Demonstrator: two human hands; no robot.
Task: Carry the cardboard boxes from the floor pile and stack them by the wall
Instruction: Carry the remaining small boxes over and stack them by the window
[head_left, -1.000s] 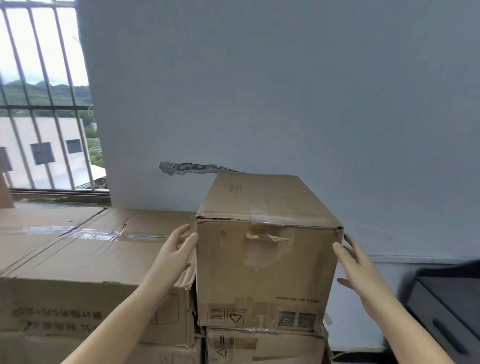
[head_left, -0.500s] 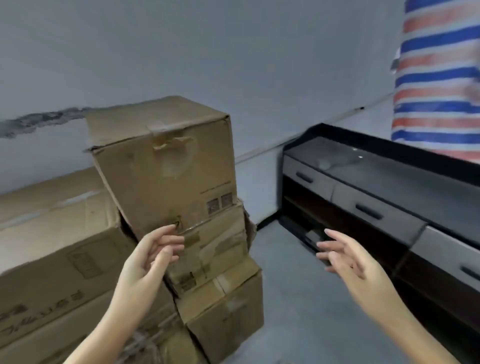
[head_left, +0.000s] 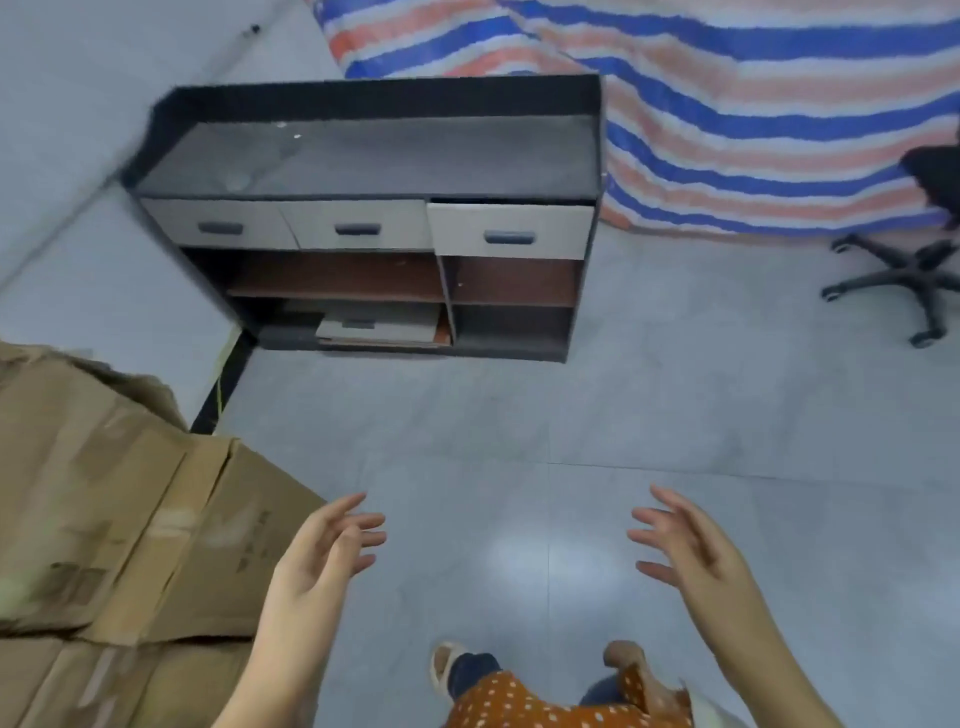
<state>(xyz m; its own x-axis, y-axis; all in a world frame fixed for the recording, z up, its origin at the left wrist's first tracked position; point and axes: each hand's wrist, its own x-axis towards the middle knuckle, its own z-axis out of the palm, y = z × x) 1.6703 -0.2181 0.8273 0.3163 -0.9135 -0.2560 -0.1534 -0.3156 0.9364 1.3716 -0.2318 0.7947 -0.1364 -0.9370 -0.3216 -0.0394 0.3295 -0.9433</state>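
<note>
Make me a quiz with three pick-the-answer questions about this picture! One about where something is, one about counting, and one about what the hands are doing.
1. Where are the cardboard boxes?
A. On the person's left side
B. On top of the cabinet
C. Under the office chair

2. How many drawers does the dark cabinet have in its top row?
A. One
B. Three
C. Five

3. What are the left hand and right hand doing?
A. Both grip a box
B. One holds a drawer handle
C. Both are open and hold nothing

Answers:
1. A, the boxes fill the lower left of the view, beside the left arm.
2. B, three pale drawer fronts sit side by side, each with a dark handle.
3. C, the fingers of both hands are spread over bare floor, touching nothing.
</note>
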